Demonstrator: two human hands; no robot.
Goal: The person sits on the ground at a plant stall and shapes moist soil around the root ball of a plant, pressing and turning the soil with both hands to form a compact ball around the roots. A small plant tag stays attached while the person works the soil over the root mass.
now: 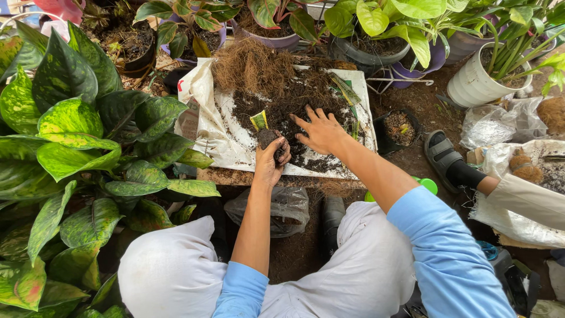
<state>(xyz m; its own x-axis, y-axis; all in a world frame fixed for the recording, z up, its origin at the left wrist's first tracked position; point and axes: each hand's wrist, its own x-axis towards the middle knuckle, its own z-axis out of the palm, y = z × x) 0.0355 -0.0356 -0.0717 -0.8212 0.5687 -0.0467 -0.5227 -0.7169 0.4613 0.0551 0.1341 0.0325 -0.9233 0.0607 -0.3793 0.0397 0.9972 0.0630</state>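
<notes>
Soil was under both my hands. My left hand (269, 158) was curled around a small dark clump of soil (268, 139), fingers (283, 154) bent close about its lower half and thumb pressed on the near side, so the grip was closed on it; a short yellow-green leaf cutting (259, 120) stood up out of the clump just above my knuckles. My right hand (321, 133) lay palm down beside it, fingers (306, 115) spread wide apart and straight, tips resting on the loose heap of dark potting mix (282, 106), holding nothing. That heap sat on a white sack sheet (226, 141) spread beneath both hands, with a tuft of brown coconut fibre (250, 69) beyond my fingertips. Just right of my right hand a small black nursery pot (399, 128) of soil sat on the ground. To the left of my left hand crowded big speckled green leaves (76, 129), and beyond the fibre stood potted plants (376, 29).
</notes>
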